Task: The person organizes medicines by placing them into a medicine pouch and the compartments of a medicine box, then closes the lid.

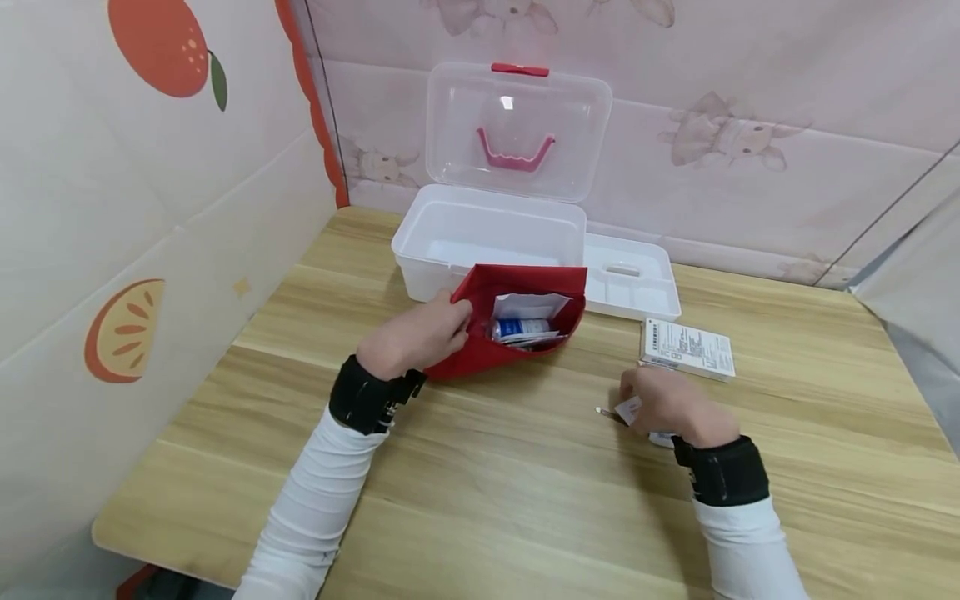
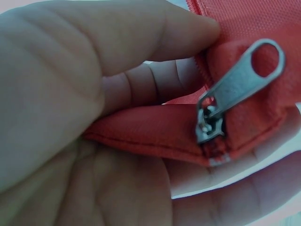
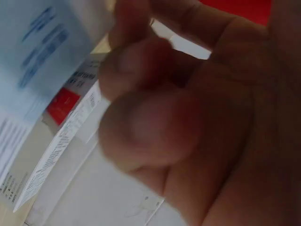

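No wording is legible: the white box [image 1: 693, 350] bears small dark print, the pale packet [image 3: 42, 56] near the right-wrist camera has blue characters (blurred), and the cylinder [image 1: 520, 328] inside the red pouch [image 1: 480, 362] wears a blue-and-white label.

Sheet-walled booth: fruit-print wall [image 1: 172, 196], rabbit-print wall [image 1: 675, 183], wood-grain table [image 1: 480, 475].

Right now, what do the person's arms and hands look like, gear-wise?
White left sleeve and right sleeve, the left visibly wrinkled. Each ends near a wide black wristband with small pale marks, too small to read. Left hand and right hand: no gloves. No cables visible.
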`<act>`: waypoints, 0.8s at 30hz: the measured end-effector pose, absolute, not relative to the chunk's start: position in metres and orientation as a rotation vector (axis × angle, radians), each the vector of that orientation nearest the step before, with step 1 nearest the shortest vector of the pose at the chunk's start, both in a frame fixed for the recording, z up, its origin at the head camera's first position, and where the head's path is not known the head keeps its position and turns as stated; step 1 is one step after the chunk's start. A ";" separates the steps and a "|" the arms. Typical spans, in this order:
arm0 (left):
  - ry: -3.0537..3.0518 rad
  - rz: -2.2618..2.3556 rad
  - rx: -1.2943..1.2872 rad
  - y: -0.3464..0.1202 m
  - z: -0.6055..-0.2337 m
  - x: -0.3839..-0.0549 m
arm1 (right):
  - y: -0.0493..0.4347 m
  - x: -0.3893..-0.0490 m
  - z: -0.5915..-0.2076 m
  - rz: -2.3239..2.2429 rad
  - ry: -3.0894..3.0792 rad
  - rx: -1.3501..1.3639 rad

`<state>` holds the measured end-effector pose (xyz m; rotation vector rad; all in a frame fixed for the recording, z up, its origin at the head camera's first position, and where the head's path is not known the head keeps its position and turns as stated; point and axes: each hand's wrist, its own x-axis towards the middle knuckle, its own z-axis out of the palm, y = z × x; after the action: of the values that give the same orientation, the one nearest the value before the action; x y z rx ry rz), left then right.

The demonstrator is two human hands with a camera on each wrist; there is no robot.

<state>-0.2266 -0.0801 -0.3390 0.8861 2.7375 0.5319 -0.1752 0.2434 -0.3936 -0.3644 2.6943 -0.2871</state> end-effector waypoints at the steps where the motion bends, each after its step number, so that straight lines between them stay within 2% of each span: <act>1: 2.739 0.537 0.892 -0.080 -0.339 -0.227 | 0.245 -0.175 -0.393 -0.269 2.697 -0.351; 13: 2.750 0.489 0.883 -0.080 -0.337 -0.225 | 0.247 -0.174 -0.392 -0.217 2.728 -0.383; 24: 2.766 0.461 0.897 -0.079 -0.338 -0.225 | 0.243 -0.174 -0.382 -0.431 2.931 -0.429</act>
<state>-0.2252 -0.0793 -0.3378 0.8966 2.7660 0.4611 -0.1737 0.2435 -0.3818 -0.4292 2.9314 -0.4305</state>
